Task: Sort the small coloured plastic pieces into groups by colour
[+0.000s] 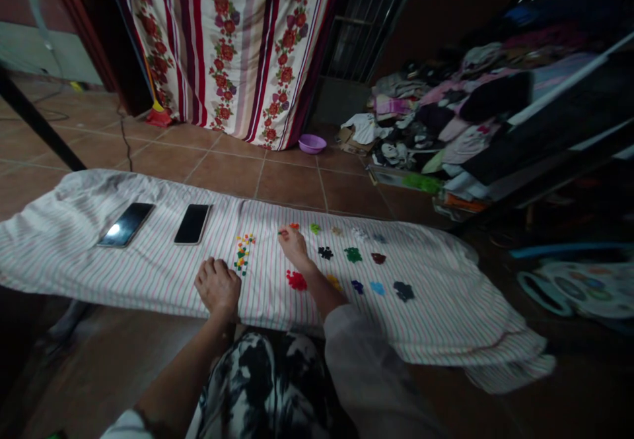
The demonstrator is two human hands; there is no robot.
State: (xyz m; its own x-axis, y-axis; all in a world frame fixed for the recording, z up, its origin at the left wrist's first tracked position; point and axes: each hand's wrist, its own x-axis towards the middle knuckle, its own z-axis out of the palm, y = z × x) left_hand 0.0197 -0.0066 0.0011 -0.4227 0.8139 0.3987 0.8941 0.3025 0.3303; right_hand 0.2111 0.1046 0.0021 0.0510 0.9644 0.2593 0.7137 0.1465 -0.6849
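Observation:
My right hand (293, 247) is closed in a pinch above the striped cloth, beside a small orange pile (294, 226). Whatever lies between its fingertips is too small to make out. My left hand (218, 287) rests on the cloth's near side, fingers curled under, their inside hidden. Between the hands lies a mixed cluster of tiny green, yellow and orange pieces (242, 254). Nearest below my right hand is a red pile (296, 280); a yellow pile (333, 283) is partly covered by my right forearm.
More colour-sorted piles, such as black (325, 253), green (353, 254) and dark grey (403, 291), spread rightward over the striped cloth (436, 327). Two phones, one (127, 225) and another (193, 224), lie at left. Beyond are a purple basin (312, 144) and heaped clothes (446, 109).

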